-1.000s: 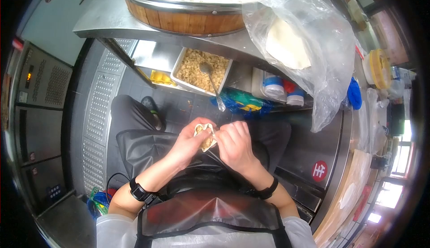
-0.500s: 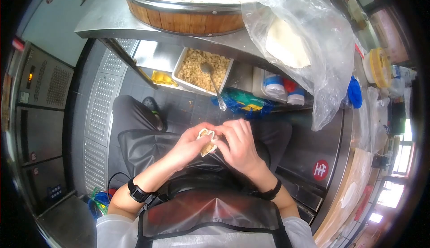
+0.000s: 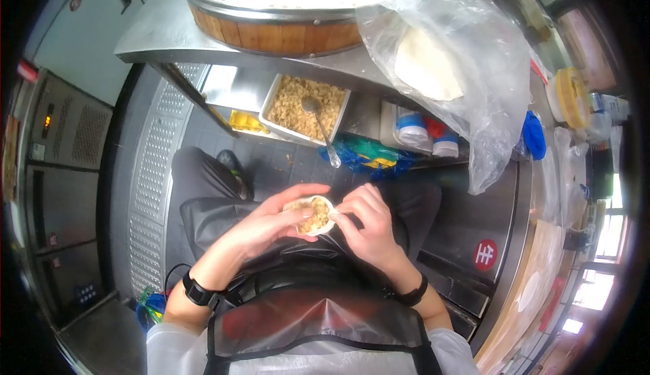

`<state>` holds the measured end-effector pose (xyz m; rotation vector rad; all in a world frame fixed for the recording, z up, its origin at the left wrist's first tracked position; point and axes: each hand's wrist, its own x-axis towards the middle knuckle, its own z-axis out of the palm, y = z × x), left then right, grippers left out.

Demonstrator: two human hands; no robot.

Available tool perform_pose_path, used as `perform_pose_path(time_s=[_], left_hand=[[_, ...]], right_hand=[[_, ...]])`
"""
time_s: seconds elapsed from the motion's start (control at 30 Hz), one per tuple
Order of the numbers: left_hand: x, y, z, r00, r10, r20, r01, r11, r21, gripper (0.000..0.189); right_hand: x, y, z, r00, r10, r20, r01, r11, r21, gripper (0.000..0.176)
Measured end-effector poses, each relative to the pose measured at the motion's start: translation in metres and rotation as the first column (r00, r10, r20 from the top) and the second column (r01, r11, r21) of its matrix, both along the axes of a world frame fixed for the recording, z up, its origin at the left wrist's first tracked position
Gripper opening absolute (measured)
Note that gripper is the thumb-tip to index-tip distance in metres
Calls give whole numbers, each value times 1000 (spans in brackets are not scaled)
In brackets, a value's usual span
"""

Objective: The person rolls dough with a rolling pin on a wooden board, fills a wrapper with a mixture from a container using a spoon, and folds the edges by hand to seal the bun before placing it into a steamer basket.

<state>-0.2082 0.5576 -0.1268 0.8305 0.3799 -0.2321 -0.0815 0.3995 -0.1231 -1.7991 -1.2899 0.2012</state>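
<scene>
A round dough wrapper with crumbly filling (image 3: 317,220) lies in my left hand (image 3: 267,224), above the apron on my lap. The thumb of that hand reaches over the wrapper onto the filling, while its fingers support it from behind and below. My right hand (image 3: 369,224) pinches the wrapper's right edge between thumb and forefinger, the other fingers curled. Beyond my hands, on the lower shelf, a white tub (image 3: 266,112) holds similar filling, with a metal spoon (image 3: 328,138) resting in it and its handle over the near rim.
A wooden steamer (image 3: 271,36) stands on the steel table (image 3: 152,39) ahead. To its right, a clear plastic bag (image 3: 484,114) covers pale dough (image 3: 428,63) and hangs over the table edge. Blue-capped containers (image 3: 412,130) sit on the shelf below.
The wrapper was folded narrow between both hands; now it is spread wider and shows more filling. My left fingers have straightened, and my right hand has moved slightly to the right.
</scene>
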Motion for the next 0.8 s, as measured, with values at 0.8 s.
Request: perform_pose_path(time_s=[0.8], left_hand=[[3, -13, -19, 903, 430, 14, -430, 903, -4, 38]], right_hand=[[-17, 24, -28, 956, -126, -264, 151, 985, 79, 10]])
